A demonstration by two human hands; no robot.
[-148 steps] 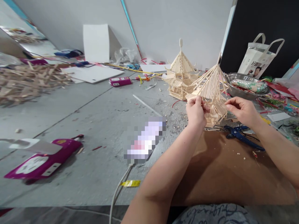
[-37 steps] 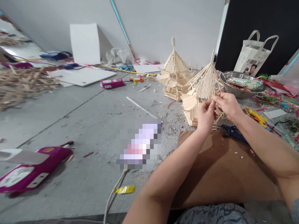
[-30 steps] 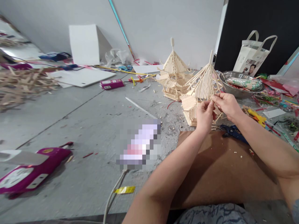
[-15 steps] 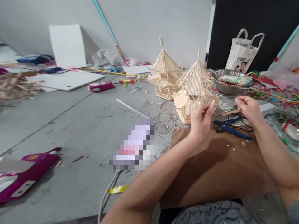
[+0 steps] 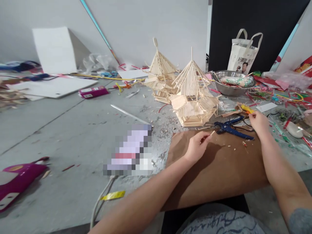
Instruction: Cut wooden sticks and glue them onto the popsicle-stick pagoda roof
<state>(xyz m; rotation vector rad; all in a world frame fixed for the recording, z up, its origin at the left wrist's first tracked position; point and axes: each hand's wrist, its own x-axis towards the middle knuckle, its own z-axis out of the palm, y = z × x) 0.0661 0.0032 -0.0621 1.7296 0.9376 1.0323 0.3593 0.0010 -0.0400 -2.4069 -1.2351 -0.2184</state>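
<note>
My left hand [image 5: 198,145] is closed, thumb and fingertips pinching a short pale wooden stick [image 5: 213,133] above the brown sheet [image 5: 207,182]. My right hand [image 5: 259,123] is wrapped around the end of a yellow-handled tool [image 5: 246,108], whose kind I cannot make out. Just below that tool lie blue pliers-like cutters [image 5: 231,128] with open jaws, beside a thin black cable. In front of my left hand stands a pagoda model [image 5: 191,104] built of pale round sticks, its roof pointed. A second pagoda model [image 5: 161,66] is partly hidden behind it.
A metal bowl [image 5: 231,92] with packed sticks stands at the back right, before a white tote bag [image 5: 243,53]. A blurred phone-like device [image 5: 131,143] with a cable lies left. Purple packs [image 5: 94,92] lie farther left. Scraps and plastic litter the right side.
My left hand has lowered toward the brown sheet, away from the front pagoda, still pinching the stick. My right hand now holds the yellow-handled tool. The view has turned slightly right.
</note>
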